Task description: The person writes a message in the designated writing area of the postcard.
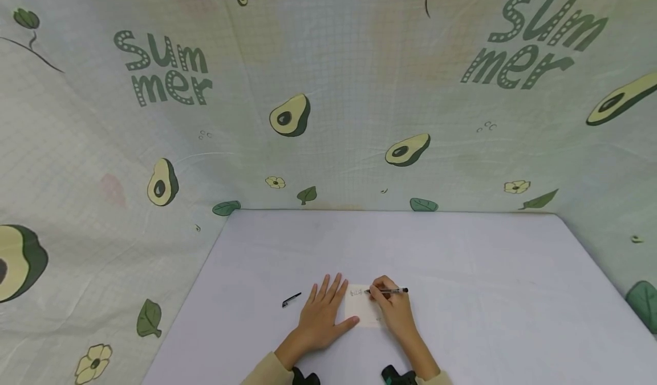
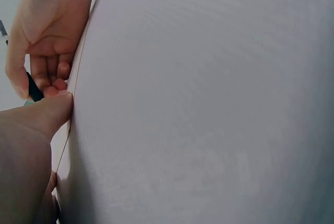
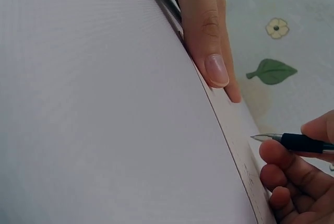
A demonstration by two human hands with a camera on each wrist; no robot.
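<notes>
A small cream sheet of paper [image 1: 366, 313] lies on the white table, with a short line of handwriting near its top edge. My right hand [image 1: 395, 308] pinches a pen [image 1: 392, 290] between thumb and fingers; its tip is at the writing. In the right wrist view the pen [image 3: 300, 142] shows a pointed metal tip and a dark grip. Flat beside it, my left hand [image 1: 323, 315] has its fingers spread, the thumb resting on the paper's left side. The left thumb [image 2: 52, 110] also shows in the left wrist view.
A black pen cap [image 1: 291, 300] lies on the table [image 1: 390, 242] left of my left hand. Behind and at the sides hangs a cloth [image 1: 339, 65] printed with avocados, leaves and lettering. Dark wrist devices [image 1: 399, 376] show at the bottom edge.
</notes>
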